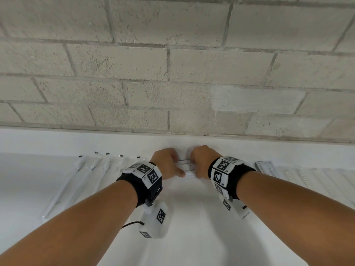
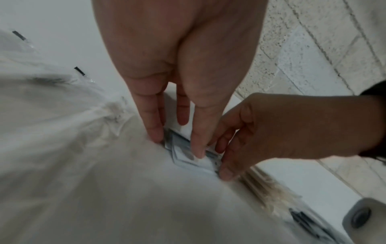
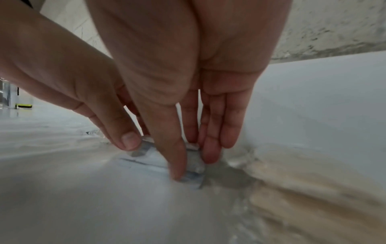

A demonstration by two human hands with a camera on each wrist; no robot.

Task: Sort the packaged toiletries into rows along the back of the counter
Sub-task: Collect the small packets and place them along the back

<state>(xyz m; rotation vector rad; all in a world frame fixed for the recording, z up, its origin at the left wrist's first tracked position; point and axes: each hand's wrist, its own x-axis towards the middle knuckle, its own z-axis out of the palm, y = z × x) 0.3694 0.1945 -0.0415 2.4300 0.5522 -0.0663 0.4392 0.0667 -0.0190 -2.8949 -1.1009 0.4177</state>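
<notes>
A small stack of white toothpaste packets (image 1: pixel 187 167) lies near the back of the white counter (image 1: pixel 192 217), just in front of its raised back ledge. My left hand (image 1: pixel 177 165) holds the stack's left end, thumb on the near edge and fingers on the far side. My right hand (image 1: pixel 194 166) pinches the right end the same way. In the left wrist view the left thumb presses on the packets (image 2: pixel 179 148) while the right hand (image 2: pixel 221 158) grips their other end. In the right wrist view the right thumb and fingers straddle the packets (image 3: pixel 150 162).
Several clear-wrapped toothbrushes (image 1: pixel 92 166) lie side by side left of the hands. A flat white sachet (image 1: pixel 266 167) and a row of several wrapped items (image 1: pixel 317 177) lie to the right. A block wall (image 1: pixel 172 73) rises behind the ledge.
</notes>
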